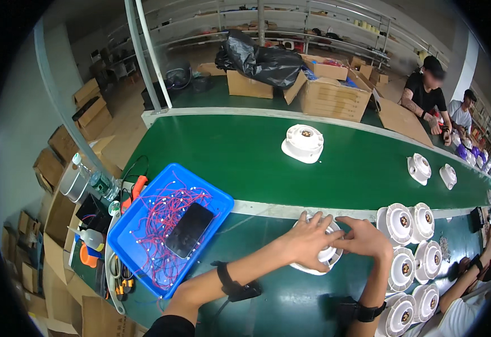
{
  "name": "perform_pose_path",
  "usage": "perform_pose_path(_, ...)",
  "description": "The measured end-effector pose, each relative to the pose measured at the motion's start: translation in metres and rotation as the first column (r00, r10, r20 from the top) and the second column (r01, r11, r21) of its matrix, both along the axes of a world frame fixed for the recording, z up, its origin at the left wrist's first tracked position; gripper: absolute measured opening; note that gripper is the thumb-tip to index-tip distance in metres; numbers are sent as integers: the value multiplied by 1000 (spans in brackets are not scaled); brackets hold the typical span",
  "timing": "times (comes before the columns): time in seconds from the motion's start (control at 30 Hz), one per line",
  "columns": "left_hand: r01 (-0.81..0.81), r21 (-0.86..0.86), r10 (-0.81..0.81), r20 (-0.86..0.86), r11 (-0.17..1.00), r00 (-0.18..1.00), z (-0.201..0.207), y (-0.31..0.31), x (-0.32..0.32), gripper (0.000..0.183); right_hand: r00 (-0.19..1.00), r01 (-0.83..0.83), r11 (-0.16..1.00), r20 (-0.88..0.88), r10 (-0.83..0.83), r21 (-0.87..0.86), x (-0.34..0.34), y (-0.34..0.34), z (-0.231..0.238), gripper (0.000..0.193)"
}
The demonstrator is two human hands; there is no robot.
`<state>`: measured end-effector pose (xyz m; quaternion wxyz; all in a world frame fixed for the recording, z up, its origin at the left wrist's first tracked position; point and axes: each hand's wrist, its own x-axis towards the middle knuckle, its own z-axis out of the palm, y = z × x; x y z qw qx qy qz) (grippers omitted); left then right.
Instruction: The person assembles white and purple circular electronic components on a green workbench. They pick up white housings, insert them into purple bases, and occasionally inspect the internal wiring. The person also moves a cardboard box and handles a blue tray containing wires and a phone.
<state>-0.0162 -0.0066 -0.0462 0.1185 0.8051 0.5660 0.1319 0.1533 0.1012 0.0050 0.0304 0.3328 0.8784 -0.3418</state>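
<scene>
A white round plastic housing (332,254) with a wide base sits on the green bench in front of me. My left hand (310,241) curves over its top and left side, fingers spread around the rim. From the right, my right hand (364,238) grips the same housing, its bent fingers meeting my left fingers at the upper edge. Much of the housing is hidden beneath both hands. Just right of my right hand stand several similar white housings (400,268) in two columns, with brass-coloured centres facing up.
A blue tray (123,254) left of my arm holds red wires (158,222) and a black phone (189,230). Tools, a water bottle (100,182) and cartons stand farther left. On the green conveyor belt (228,151) beyond are more housings (303,144). Co-workers (428,92) are at the right.
</scene>
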Motion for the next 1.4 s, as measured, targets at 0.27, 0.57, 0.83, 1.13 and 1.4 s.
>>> perform_pose_path(0.27, -95, -48, 90, -89, 994, 992, 14, 20, -48, 84, 996, 91, 996, 20, -91, 13, -8, -3, 0, 60)
perform_pose_path(0.57, 44, 75, -36, -97, 996, 995, 16, 7, -4, 67, 991, 124, 992, 48, -122, -35, 12, 8, 4, 63)
perform_pose_path(0.83, -557, 256, 613, -307, 790, 728, 35, 8, -34, 27, 993, 108, 994, 41, -108, -7, 2, -10, 24, 54)
perform_pose_path(1.13, -75, -332, 46, -96, 940, 994, 31, -2, -17, 41, 994, -47, 958, -82, 73, 284, 4, 8, -23, 54)
perform_pose_path(1.4, -16, -329, 4, -37, 944, 999, 34, 8, -6, 38, 801, 595, 679, -387, -457, 429, 40, 26, -3, 31)
